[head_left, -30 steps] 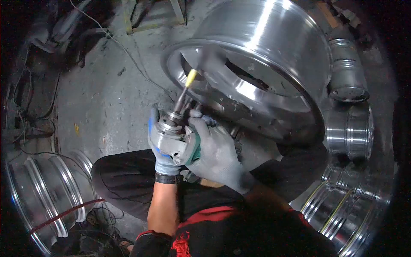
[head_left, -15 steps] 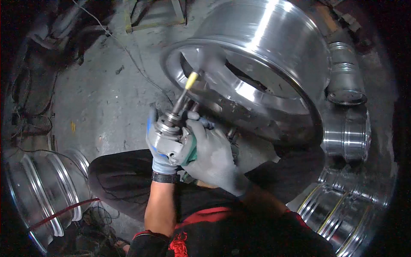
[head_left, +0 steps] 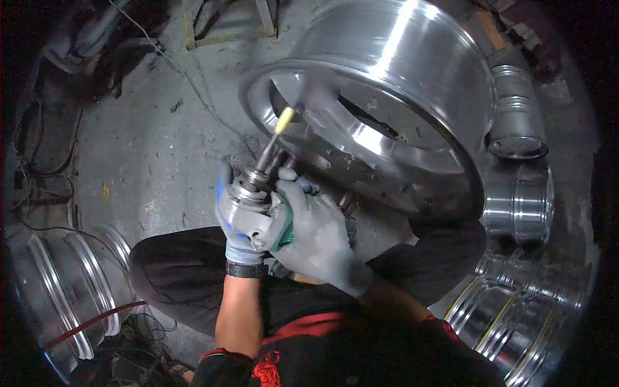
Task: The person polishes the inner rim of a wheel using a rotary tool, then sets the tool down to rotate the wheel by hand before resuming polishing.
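Both gloved hands grip an angle grinder [head_left: 248, 219] with a silver gear head and a green body. My left hand [head_left: 227, 209] wraps the left side of the gear head. From the right, my right hand [head_left: 316, 235] is closed around the green body. A long spindle with a yellow sleeve [head_left: 284, 120] points up and away from the grinder. Its round end [head_left: 319, 90] is smeared by motion and overlaps the spoked face of a large polished wheel rim [head_left: 412, 48], near the openings. The rim stands tilted on the floor before my legs.
More shiny wheel rims [head_left: 518, 203] line the right side, and several others [head_left: 71, 284] lie at the lower left. A thin cable [head_left: 193, 87] runs across the grey floor [head_left: 138, 155]. Beyond it stands a metal frame [head_left: 235, 37]. A red hose [head_left: 97, 320] crosses the left rims.
The view has shifted slightly, with the rim and floor a little further left. Both hands keep the same hold on the grinder, and its blurred end stays at the rim's face.
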Motion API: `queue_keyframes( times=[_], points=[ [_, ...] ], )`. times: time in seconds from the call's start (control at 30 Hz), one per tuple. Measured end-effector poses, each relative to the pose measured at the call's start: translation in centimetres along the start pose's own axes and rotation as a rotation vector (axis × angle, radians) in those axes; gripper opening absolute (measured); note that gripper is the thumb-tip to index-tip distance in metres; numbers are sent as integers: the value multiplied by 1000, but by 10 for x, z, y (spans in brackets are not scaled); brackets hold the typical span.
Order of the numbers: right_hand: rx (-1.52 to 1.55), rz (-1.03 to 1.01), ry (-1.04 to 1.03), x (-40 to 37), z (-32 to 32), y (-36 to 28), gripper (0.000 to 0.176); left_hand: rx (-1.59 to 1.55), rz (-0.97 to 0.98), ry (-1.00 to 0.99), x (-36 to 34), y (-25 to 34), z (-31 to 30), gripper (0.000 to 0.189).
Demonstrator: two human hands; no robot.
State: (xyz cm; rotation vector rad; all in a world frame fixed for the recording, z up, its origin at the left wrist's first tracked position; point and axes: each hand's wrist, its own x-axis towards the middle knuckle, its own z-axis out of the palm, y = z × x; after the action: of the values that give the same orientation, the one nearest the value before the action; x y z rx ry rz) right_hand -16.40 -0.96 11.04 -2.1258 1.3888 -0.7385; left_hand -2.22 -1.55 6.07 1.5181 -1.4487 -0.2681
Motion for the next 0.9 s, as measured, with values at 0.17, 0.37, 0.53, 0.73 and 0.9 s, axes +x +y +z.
queue_keyframes(
  times=[0.17,0.37,0.53,0.73,0.9],
  points=[
    [-40,77,-141,0,-4,-2,86,-1247,-839,-223,20,12,-13,47],
    [-60,-23,24,-16,-6,8,68,-283,-265,-103,-23,-20,16,68],
    [30,68,-36,-1,-2,-5,77,-722,-537,-16,-15,-19,2,81],
    [3,52,-48,-6,-6,-2,76,-223,-305,-79,-7,-15,-2,69],
    [84,81,-53,-13,-13,-1,90,-1383,-1008,-121,-2,-1,-9,53]
  ],
)
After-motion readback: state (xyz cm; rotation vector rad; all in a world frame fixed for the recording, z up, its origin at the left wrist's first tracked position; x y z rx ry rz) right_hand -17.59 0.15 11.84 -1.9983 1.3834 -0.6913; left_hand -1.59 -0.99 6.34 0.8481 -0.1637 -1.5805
